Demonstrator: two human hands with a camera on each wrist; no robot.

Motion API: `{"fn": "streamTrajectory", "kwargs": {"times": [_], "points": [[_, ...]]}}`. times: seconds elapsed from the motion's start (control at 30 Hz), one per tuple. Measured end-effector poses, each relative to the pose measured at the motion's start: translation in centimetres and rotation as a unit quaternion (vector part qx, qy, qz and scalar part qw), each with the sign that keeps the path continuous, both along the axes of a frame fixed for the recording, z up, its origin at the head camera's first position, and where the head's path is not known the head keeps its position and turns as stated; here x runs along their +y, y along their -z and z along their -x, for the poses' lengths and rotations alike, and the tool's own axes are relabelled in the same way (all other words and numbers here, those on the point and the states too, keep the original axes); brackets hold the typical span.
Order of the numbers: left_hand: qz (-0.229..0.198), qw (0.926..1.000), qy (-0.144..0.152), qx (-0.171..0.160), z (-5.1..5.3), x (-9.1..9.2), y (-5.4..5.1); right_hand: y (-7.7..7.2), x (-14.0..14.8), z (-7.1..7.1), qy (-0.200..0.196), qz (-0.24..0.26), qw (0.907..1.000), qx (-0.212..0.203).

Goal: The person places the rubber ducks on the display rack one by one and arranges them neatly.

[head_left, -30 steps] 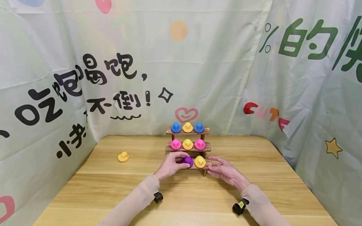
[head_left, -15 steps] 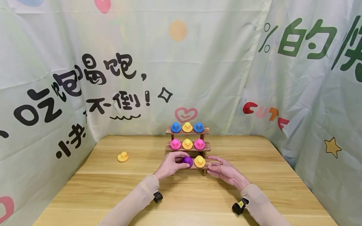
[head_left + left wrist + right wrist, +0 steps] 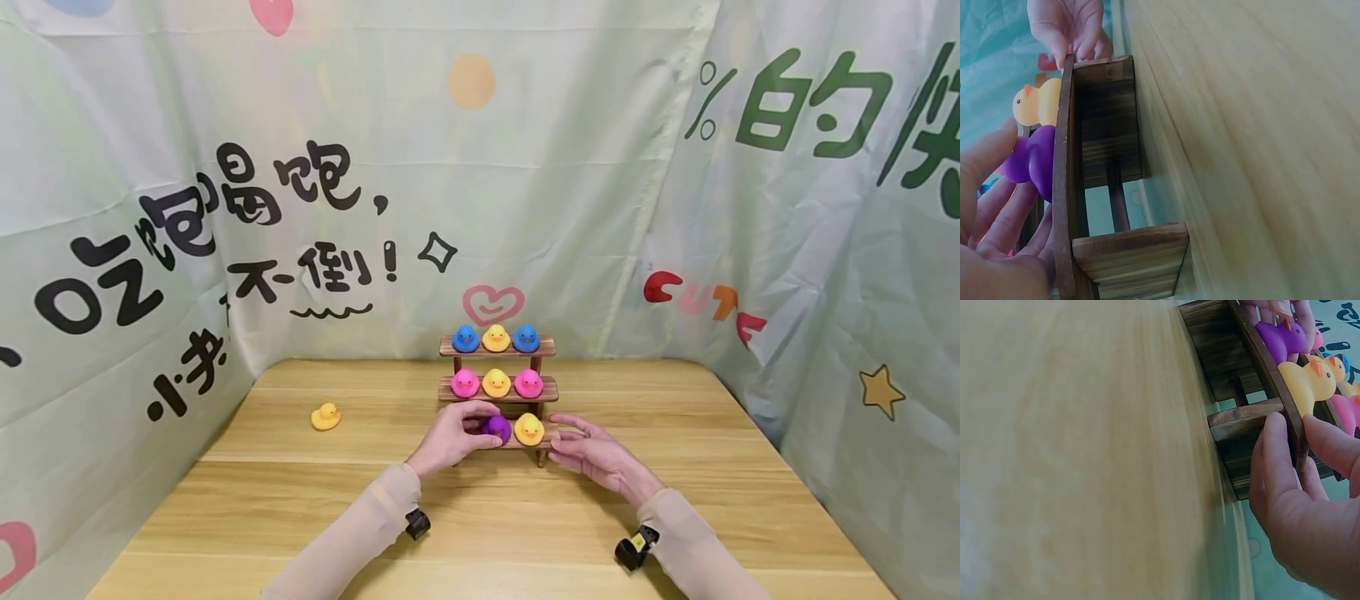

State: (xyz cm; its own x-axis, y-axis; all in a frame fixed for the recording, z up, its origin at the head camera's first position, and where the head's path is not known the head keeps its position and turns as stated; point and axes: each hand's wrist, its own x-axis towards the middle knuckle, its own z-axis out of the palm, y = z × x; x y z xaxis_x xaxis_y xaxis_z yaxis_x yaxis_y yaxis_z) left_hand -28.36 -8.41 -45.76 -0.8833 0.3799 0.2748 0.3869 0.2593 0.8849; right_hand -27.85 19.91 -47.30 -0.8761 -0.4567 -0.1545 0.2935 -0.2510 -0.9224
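Observation:
A small three-tier wooden stand (image 3: 1132,247) holds rows of rubber ducks. My left hand (image 3: 448,437) pinches a purple rubber duck (image 3: 498,430) on the lowest tier, thumb in front and fingers behind it. To its right a yellow rubber duck (image 3: 529,429) sits on the same tier, untouched by the left hand. My right hand (image 3: 600,461) grips the right end of that tier, as the right wrist view shows: the thumb lies above the board, the fingers at its edge and underside. The left end of the lowest tier is hidden behind my left hand in the head view.
Two pink ducks flank a yellow duck (image 3: 497,383) on the middle tier. Above, two blue ducks flank another yellow duck (image 3: 496,337). A loose yellow duck (image 3: 326,417) lies on the wooden table (image 3: 300,517) at the left. Printed curtains (image 3: 570,208) enclose the back and sides.

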Motion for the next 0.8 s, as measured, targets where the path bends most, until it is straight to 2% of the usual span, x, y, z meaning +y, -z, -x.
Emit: {"fn": "streamTrajectory", "kwargs": {"times": [0.13, 0.33, 0.57, 0.8], "points": [[-0.017, 0.9998, 0.004, -0.007, -0.2, -0.4, -0.2, 0.0, 0.0, 0.0, -0.001, 0.0, 1.0, 0.0], [-0.017, 0.9998, 0.004, -0.004, -0.1, -1.3, -0.2, 0.0, 0.0, -0.1, 0.004, -0.003, 1.0, 0.001], [0.0, 0.9992, -0.027, 0.028, -0.1, -3.0, -0.1, 0.1, 0.0, -0.1, 0.002, -0.004, 1.0, 0.002], [-0.022, 0.9972, -0.072, 0.004, -0.1, -5.2, -0.5, 0.1, 0.0, 0.0, -0.001, 0.0, 1.0, 0.002]]}}
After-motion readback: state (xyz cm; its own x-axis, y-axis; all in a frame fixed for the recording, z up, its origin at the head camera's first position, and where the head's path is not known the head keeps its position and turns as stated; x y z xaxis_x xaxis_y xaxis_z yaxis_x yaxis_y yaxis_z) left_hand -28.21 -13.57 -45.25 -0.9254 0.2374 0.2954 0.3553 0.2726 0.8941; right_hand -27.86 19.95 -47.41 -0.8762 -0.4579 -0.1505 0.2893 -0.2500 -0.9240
